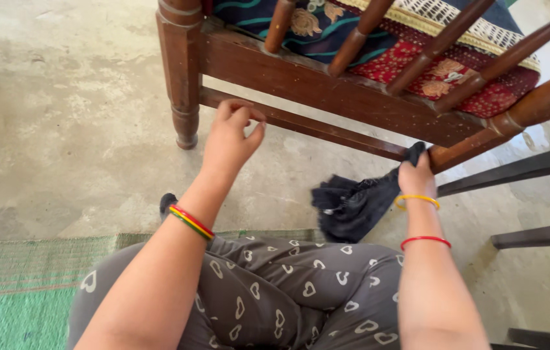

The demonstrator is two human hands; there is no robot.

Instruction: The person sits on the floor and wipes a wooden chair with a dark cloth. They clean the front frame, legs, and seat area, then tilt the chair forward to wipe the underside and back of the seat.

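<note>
My right hand [416,176] grips a dark cloth [353,204] and presses its top against the lower rail of a brown wooden chair [327,91]; the rest of the cloth hangs down to the floor. My left hand [231,136] hovers just below the chair's thin bottom rung, fingers loosely curled, thumb and fingertips close together, holding nothing that I can see. Coloured bangles sit on both wrists. My knees in grey heart-patterned trousers [275,291] fill the lower middle.
The chair has turned spindles and a patterned red and blue cushion [411,45]. Its turned leg [181,78] stands on bare concrete floor. A green woven mat [15,285] lies at lower left. Dark plastic furniture legs [534,168] stand at the right.
</note>
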